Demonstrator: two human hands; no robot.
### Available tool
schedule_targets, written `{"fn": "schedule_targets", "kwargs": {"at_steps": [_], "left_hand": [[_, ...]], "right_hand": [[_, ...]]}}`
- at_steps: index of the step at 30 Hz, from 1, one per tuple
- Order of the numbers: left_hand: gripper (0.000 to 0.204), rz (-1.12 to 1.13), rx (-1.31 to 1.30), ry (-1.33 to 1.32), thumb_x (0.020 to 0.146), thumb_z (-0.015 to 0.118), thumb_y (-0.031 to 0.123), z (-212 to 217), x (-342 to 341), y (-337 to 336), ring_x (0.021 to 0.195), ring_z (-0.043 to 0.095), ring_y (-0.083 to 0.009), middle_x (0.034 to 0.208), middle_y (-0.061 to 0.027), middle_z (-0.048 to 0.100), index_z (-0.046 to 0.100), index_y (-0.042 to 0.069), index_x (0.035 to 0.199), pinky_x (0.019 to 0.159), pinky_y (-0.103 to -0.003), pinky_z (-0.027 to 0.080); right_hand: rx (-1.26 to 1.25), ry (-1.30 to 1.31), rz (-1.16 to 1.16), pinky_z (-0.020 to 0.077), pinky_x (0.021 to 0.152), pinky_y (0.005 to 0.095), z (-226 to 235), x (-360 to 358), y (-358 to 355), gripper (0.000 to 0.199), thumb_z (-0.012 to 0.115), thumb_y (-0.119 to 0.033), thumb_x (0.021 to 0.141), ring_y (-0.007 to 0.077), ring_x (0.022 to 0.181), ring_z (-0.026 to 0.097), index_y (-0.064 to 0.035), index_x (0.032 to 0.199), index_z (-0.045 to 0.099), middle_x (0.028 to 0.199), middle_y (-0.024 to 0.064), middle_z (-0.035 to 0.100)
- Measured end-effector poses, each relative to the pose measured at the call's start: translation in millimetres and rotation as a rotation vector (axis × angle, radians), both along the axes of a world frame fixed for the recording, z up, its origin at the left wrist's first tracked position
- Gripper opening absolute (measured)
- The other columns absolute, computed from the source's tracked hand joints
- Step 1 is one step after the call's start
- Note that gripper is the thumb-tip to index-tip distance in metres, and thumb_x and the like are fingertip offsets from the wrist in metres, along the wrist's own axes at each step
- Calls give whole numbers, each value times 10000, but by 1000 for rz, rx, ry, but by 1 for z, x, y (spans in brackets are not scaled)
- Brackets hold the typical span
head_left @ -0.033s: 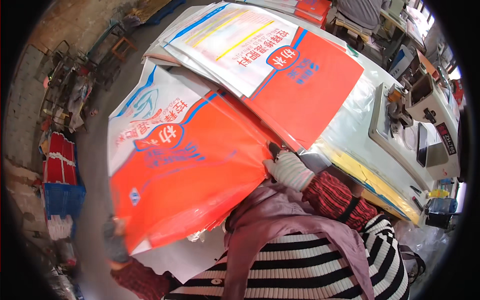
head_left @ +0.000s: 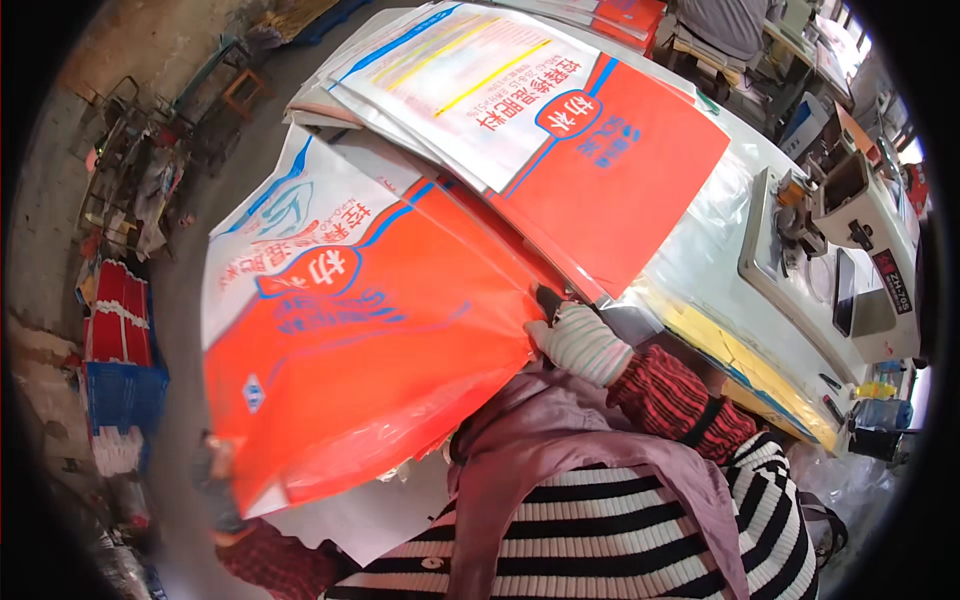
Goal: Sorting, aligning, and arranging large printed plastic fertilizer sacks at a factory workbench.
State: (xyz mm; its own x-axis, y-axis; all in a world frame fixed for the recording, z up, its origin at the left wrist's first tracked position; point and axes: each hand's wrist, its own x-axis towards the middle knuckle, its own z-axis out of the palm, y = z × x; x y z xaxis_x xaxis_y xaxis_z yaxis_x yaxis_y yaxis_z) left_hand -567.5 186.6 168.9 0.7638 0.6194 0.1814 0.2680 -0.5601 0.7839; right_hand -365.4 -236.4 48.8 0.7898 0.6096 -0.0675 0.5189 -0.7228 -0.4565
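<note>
A large orange-red and white woven sack point(head_left: 370, 370) with blue print stretches in front of me, its lower edge bowed and lifted. My right hand point(head_left: 585, 340), in a pale striped glove with dark fingertips, is closed on the sack's right edge. At the lower left corner, my left hand point(head_left: 222, 488) in a dark glove grips the sack; motion blurs its fingers. Beyond lies a stack of flat matching sacks point(head_left: 640, 190) on a pale table, overlapping the far edge of the held one. Part of a white sheet point(head_left: 350, 515) shows under the sack, near my body.
At the right, a white industrial sewing machine point(head_left: 880, 300) stands on the table point(head_left: 720, 300). Yellow sheeting point(head_left: 750, 370) lines the table's near edge. On the floor at left is a blue crate point(head_left: 127, 400) beside red bundles point(head_left: 118, 315). A seated person point(head_left: 720, 25) appears at the back.
My left hand has shifted slightly left, drawing the sack's left side with it. My right hand stays almost in place on the right edge.
</note>
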Motion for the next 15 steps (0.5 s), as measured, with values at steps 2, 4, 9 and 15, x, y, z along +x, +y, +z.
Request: {"fn": "schedule_targets", "kwargs": {"at_steps": [2, 4, 9, 15], "left_hand": [[148, 7, -238, -121, 841, 564, 172, 20, 3, 2, 672, 530, -137, 714, -30, 567, 586, 26, 847, 577, -242, 418], [144, -96, -77, -32, 838, 571, 188, 8, 15, -1, 657, 520, -125, 706, -19, 556, 576, 48, 806, 564, -233, 402], [212, -31, -815, 211, 838, 631, 256, -160, -12, 114, 754, 512, -124, 804, 13, 558, 581, 50, 833, 643, -284, 430], [553, 58, -605, 295, 817, 632, 370, -217, 21, 19, 927, 542, -176, 1068, -84, 577, 459, 7, 1196, 815, -332, 457]], "right_hand": [[5, -91, 81, 459, 619, 438, 7, -1, 0, 170, 532, -196, 781, 330, 698, 590, -36, 805, 584, 688, 190, 565], [57, -1, 14, 455, 613, 435, -3, 4, 6, 405, 519, -287, 856, 355, 698, 585, 10, 1131, 528, 739, 247, 545], [-33, 116, -191, 474, 656, 403, -70, 22, 15, 350, 525, -290, 850, 325, 723, 608, 36, 964, 584, 755, 220, 594], [334, 767, -656, 481, 779, 362, -78, 15, 1, 528, 605, -447, 761, 268, 841, 630, -54, 1111, 552, 900, 198, 630]]}}
